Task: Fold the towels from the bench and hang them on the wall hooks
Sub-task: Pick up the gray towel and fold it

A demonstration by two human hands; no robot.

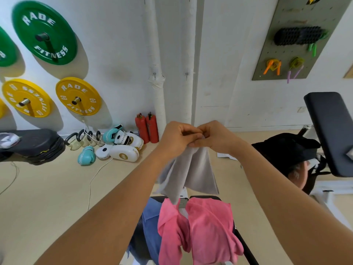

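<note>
Your left hand (pixel 178 136) and right hand (pixel 214 136) pinch the grey towel (pixel 193 173) at its top edge — soft, limp, light — keep hold of the corners.

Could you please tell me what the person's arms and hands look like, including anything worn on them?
Both forearms are bare as far as the view reaches: no sleeves, gloves or watch. The left hand and right hand show no rings or bracelets that can be made out, and no markings.
</note>
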